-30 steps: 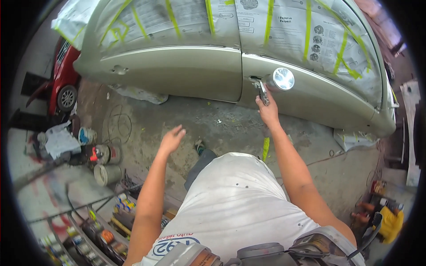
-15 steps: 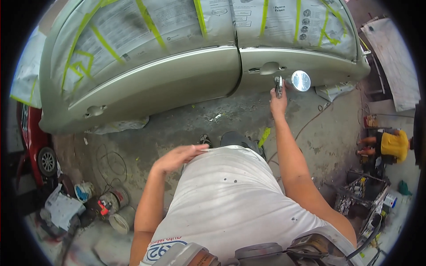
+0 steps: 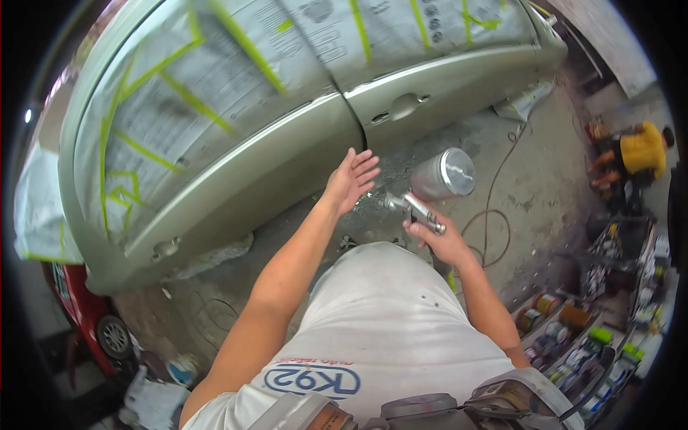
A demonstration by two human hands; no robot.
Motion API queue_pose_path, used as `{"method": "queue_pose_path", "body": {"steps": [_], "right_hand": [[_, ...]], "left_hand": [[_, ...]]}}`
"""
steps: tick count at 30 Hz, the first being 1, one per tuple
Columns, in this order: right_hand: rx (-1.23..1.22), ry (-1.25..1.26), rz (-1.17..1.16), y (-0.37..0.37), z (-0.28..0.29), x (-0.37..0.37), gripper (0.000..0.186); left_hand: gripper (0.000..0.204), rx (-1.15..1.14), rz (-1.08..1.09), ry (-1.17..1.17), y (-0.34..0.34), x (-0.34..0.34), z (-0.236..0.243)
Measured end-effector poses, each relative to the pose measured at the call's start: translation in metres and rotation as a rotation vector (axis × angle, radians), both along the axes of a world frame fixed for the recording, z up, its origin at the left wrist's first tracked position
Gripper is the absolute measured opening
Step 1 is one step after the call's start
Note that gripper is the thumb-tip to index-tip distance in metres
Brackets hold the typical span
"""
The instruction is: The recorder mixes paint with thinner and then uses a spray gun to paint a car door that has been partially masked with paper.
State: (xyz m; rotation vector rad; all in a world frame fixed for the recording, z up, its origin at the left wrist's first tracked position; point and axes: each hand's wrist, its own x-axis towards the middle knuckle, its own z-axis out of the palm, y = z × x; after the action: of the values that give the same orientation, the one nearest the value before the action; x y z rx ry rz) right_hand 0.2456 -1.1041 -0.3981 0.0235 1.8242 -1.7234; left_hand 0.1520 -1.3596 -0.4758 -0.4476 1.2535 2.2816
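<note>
My right hand [image 3: 446, 240] is closed around the grip of a metal spray gun [image 3: 424, 213], held in front of my waist. A round silver cup [image 3: 446, 174] sits on the gun, its shiny lid tilted toward me. Its nozzle points left, toward my left hand [image 3: 351, 183], which is raised with the fingers stretched out and holds nothing. Beyond both hands curves the car's side [image 3: 236, 190], its doors coated pale grey-green. Masking paper [image 3: 244, 86] held by yellow-green tape covers the windows. Neither hand touches the car.
An air hose [image 3: 494, 186] runs over the concrete floor at right. A person in a yellow shirt [image 3: 640, 150] is bent down at the far right. Paint cans and bottles crowd a rack [image 3: 573, 344] at lower right. A red car [image 3: 89, 308] stands at left.
My right hand has drawn the spray gun back from the door toward my waist. My left hand has risen forward from beside my shirt. The view has turned and shifted.
</note>
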Motion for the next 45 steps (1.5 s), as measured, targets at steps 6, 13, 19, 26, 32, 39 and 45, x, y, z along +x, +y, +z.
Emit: {"method": "queue_pose_path", "body": {"steps": [6,13,19,26,32,39,45], "right_hand": [[0.133,0.191,-0.254,0.032,0.004,0.048,0.056],[0.118,0.197,-0.621,0.047,0.005,0.087,0.059],[0.168,0.161,-0.869,0.007,-0.005,0.095,0.058],[0.135,0.089,-0.926,-0.044,-0.018,0.091,0.056],[0.157,0.047,-0.997,-0.064,-0.008,0.086,0.056],[0.199,0.098,-0.999,-0.065,-0.001,0.081,0.056],[0.117,0.0,-1.037,-0.047,0.004,0.084,0.056]], "left_hand": [[0.07,-0.245,-0.529,0.113,0.056,-0.018,-0.017],[0.071,-1.023,-1.713,0.487,0.037,0.017,-0.069],[0.069,-1.737,-1.797,1.351,0.051,-0.094,-0.016],[0.072,-2.191,-1.592,1.913,0.026,-0.157,-0.057],[0.068,-1.421,-2.265,1.172,0.01,-0.123,0.02],[0.034,-0.838,0.02,0.548,-0.064,-0.174,0.084],[0.041,-0.805,0.022,0.579,-0.071,-0.19,0.114]]}}
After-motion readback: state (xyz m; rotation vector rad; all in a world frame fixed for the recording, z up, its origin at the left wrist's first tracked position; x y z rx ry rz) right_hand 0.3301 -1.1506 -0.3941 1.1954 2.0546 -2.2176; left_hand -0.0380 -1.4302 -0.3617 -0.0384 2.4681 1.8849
